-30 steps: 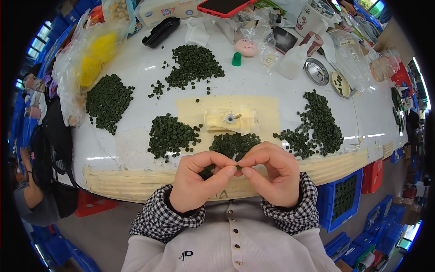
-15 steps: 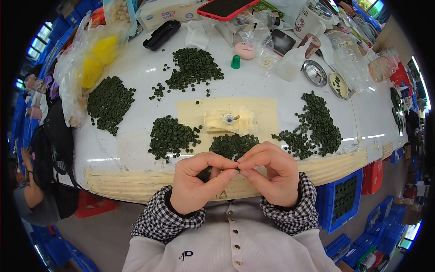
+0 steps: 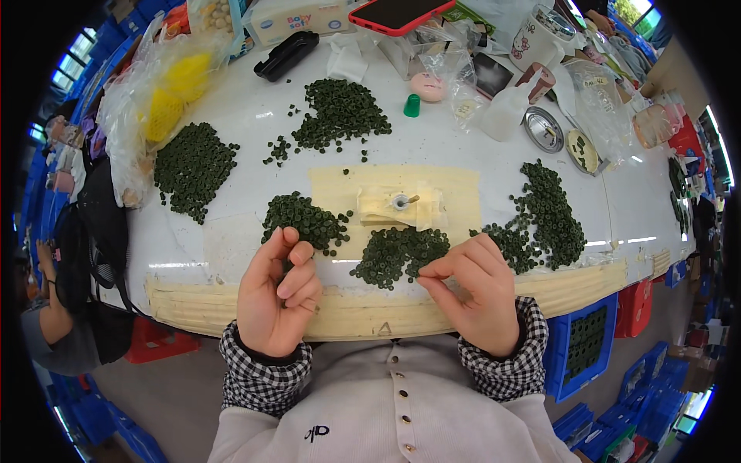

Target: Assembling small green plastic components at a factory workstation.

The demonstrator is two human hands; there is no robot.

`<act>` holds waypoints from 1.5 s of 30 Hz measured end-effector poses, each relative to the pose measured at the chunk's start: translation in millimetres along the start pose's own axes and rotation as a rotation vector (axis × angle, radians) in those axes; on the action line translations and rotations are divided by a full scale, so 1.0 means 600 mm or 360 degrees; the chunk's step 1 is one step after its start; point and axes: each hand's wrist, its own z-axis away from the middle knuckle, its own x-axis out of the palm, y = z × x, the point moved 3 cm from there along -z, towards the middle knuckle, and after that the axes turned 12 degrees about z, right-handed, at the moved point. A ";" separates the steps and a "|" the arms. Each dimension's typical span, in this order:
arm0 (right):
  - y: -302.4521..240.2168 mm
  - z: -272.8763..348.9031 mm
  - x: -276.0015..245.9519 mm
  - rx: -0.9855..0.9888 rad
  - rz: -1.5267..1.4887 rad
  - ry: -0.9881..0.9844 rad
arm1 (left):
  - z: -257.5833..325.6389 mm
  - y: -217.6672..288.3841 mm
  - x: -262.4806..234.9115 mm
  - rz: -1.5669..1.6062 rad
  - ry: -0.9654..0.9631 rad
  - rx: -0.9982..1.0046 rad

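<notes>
My left hand [image 3: 278,297] is turned partly palm up, its fingers curled in and its upper fingertips at the near edge of a heap of small dark green round pieces [image 3: 302,220]. Whatever those fingers hold is hidden. With thumb and forefinger brought together, my right hand [image 3: 475,293] reaches the right edge of the middle heap of small green ring-like pieces [image 3: 386,258]. Anything in that pinch is too small to make out. Just beyond this heap, a small fixture with an upright pin [image 3: 401,202] is taped to the table.
More green heaps lie at the far left [image 3: 193,170], the back [image 3: 340,116] and the right [image 3: 549,220]. A green thimble-like cap [image 3: 412,106], a phone in a red case [image 3: 401,14] and a round tin [image 3: 543,129] sit farther back. A blue crate [image 3: 583,347] stands below the right table edge.
My hands, which met fingertip to fingertip over the table's near edge, have parted. The left has moved left to a heap; the right has shifted slightly right, uncovering the middle heap.
</notes>
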 end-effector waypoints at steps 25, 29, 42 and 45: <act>-0.006 0.000 0.008 0.0224 -0.0218 0.0136 | 0.006 -0.085 0.007 -0.0599 -0.0020 -0.0356; 0.000 0.004 0.014 0.0323 -0.0315 0.0119 | 0.001 -0.077 -0.002 -0.0453 -0.0229 -0.0416; 0.019 0.020 0.016 0.0626 -0.0936 0.0012 | -0.014 -0.094 0.007 -0.0488 -0.0116 -0.0392; 0.019 0.022 0.017 0.0664 -0.1043 0.0003 | -0.017 -0.095 0.009 -0.0486 -0.0059 -0.0396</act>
